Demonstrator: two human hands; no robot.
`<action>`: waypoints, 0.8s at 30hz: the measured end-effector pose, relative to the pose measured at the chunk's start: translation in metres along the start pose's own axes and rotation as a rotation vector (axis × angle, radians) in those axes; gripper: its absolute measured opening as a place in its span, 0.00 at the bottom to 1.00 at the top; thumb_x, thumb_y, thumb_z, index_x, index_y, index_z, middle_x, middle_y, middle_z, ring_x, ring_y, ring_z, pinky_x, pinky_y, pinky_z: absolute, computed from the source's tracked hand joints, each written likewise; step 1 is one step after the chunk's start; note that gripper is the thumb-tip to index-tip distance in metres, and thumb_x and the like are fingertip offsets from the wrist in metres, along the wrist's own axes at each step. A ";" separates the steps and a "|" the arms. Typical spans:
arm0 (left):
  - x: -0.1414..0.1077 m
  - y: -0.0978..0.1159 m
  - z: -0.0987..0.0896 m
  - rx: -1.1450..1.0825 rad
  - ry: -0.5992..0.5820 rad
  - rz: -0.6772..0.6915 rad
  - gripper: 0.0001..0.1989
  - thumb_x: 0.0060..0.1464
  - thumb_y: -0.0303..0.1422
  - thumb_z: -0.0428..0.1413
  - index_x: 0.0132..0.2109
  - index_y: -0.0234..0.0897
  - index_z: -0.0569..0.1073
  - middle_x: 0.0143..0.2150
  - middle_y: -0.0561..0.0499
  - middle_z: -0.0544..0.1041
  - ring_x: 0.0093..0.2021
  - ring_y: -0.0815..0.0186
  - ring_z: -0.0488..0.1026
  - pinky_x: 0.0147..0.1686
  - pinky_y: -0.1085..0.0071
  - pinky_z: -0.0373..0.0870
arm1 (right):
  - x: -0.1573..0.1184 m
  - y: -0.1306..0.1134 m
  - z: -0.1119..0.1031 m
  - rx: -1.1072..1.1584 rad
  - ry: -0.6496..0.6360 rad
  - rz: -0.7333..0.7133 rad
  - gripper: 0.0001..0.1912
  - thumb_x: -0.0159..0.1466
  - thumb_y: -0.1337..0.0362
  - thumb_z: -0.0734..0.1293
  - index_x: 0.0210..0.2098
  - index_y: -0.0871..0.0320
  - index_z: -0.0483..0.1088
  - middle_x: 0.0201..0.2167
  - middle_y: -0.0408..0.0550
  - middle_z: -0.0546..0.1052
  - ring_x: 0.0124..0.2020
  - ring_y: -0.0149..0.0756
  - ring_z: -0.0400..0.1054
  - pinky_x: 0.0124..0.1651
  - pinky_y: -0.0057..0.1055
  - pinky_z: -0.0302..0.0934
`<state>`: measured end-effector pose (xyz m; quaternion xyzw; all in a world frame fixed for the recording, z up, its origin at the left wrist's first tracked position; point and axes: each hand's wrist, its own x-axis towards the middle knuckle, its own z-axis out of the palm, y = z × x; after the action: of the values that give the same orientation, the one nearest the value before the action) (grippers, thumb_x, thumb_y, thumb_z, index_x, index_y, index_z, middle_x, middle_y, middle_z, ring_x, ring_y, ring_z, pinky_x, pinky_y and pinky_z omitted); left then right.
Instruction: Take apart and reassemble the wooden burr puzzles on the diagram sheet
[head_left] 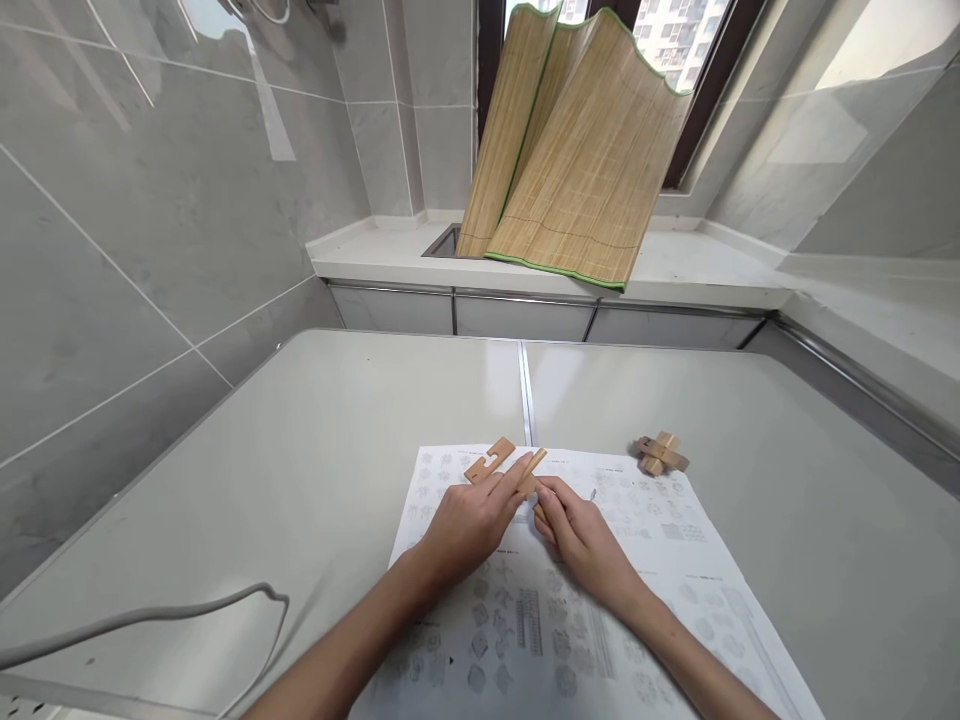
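My left hand [471, 518] is closed around a light-brown wooden puzzle piece [534, 463], whose narrow end sticks up past the fingertips. Close by on the right, my right hand [583, 532] has its thumb and fingers pinched at the near end of the wood; part of a wooden piece shows under its fingers. Just beyond my left fingers is a flat, notched wooden piece [484, 466]; whether it rests on the paper or touches the hand I cannot tell. Beneath both hands lies a large printed sheet [409, 505] with small puzzle diagrams.
An interlocked wooden burr puzzle [660, 455] sits at the sheet's far right corner. The pale table [360, 400] has a metal seam down its middle. A grey cable [187, 608] loops at the lower left. A bamboo mat [577, 170] leans on the window ledge behind.
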<state>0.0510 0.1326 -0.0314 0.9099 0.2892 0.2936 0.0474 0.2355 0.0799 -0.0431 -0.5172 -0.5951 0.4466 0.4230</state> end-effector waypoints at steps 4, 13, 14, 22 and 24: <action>0.002 0.000 -0.004 -0.043 -0.020 0.030 0.29 0.75 0.29 0.41 0.77 0.48 0.46 0.65 0.49 0.76 0.59 0.62 0.79 0.50 0.68 0.82 | 0.000 0.002 -0.002 0.036 -0.032 0.005 0.23 0.76 0.43 0.53 0.44 0.53 0.69 0.21 0.37 0.59 0.22 0.35 0.52 0.26 0.31 0.48; 0.002 0.002 0.001 -0.009 -0.017 0.033 0.30 0.75 0.32 0.44 0.77 0.44 0.45 0.66 0.47 0.75 0.65 0.58 0.73 0.42 0.69 0.84 | 0.002 -0.002 -0.001 -0.089 0.024 0.006 0.21 0.77 0.47 0.52 0.39 0.53 0.65 0.23 0.40 0.67 0.25 0.37 0.60 0.30 0.32 0.51; 0.002 0.002 0.001 -0.005 -0.017 0.035 0.29 0.75 0.31 0.44 0.77 0.44 0.46 0.66 0.48 0.75 0.66 0.58 0.72 0.44 0.69 0.84 | 0.002 -0.002 -0.001 -0.083 0.016 0.008 0.21 0.77 0.47 0.52 0.39 0.53 0.65 0.24 0.41 0.67 0.25 0.37 0.60 0.30 0.32 0.51; 0.000 -0.002 0.000 -0.081 -0.028 0.069 0.31 0.74 0.28 0.44 0.78 0.47 0.45 0.64 0.48 0.77 0.64 0.59 0.75 0.53 0.65 0.82 | 0.002 0.002 -0.002 -0.058 0.002 -0.011 0.19 0.77 0.47 0.54 0.35 0.51 0.62 0.25 0.41 0.68 0.25 0.37 0.60 0.29 0.32 0.51; 0.000 -0.002 0.001 -0.081 -0.023 0.059 0.30 0.74 0.29 0.45 0.77 0.46 0.47 0.64 0.48 0.77 0.65 0.58 0.74 0.49 0.66 0.83 | 0.002 0.001 -0.002 -0.054 -0.002 -0.015 0.20 0.77 0.47 0.54 0.35 0.51 0.62 0.24 0.41 0.67 0.24 0.37 0.59 0.28 0.32 0.50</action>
<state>0.0505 0.1344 -0.0323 0.9188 0.2494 0.2957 0.0787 0.2371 0.0822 -0.0439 -0.5236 -0.6112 0.4276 0.4116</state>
